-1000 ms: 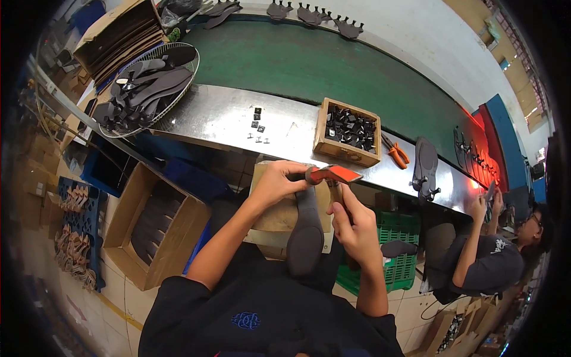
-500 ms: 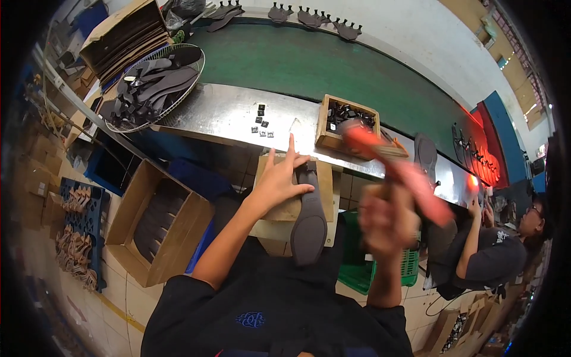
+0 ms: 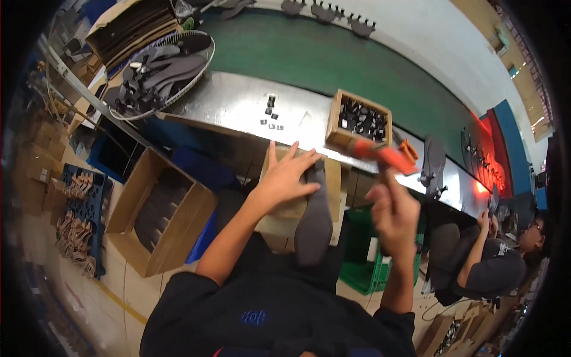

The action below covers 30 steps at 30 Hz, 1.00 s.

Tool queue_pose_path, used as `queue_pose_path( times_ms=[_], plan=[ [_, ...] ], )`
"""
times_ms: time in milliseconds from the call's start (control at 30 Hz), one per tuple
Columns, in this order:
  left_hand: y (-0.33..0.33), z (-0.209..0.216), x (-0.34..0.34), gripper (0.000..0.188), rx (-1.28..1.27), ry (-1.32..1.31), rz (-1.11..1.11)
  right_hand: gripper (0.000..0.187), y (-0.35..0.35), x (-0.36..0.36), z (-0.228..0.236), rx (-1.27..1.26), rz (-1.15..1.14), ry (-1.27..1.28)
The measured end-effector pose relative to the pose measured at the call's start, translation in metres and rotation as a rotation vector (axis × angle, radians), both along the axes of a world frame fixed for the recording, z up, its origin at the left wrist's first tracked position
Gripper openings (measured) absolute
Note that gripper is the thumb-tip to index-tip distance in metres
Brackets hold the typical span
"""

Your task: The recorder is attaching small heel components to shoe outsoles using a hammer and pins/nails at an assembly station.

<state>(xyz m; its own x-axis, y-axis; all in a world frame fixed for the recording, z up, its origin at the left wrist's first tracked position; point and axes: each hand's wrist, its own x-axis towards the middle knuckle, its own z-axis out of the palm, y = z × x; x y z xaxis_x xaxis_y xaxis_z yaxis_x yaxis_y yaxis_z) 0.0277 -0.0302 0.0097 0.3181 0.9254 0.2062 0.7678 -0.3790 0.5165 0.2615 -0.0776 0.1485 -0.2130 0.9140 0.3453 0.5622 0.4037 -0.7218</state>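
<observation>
Our left hand flat, fingers spread, pinning long dark grey insole on wooden block in lap. Right hand clenched on orange-handled hammer, raised. We judge hammering step; next needs aimed blow clear of fingers.

left hand flat, fingers spread, pressing the top of a grey insole on a wooden block | right hand fisted round an orange-handled tool, raised right of the insole | wooden box of small black parts beyond the tool on the metal bench
</observation>
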Motion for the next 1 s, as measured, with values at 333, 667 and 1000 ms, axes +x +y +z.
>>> queue_pose_path(
  times_ms=[333, 667, 1000],
  plan=[
    [-0.086, 0.105, -0.009, 0.025, -0.425, -0.751, -0.522, 0.054, 0.023, 0.006, -0.059, 0.053, 0.376, -0.629],
    [-0.126, 0.104, 0.002, 0.037, -1.217, -1.166, -0.538, 0.065, -0.053, -0.035, -0.069, -0.614, 0.770, 0.979],
    [-0.155, 0.099, 0.008, 0.034, -1.428, -1.276, -0.462, 0.061, -0.101, -0.051, -0.059, -0.843, 0.460, 1.150]
  ],
)
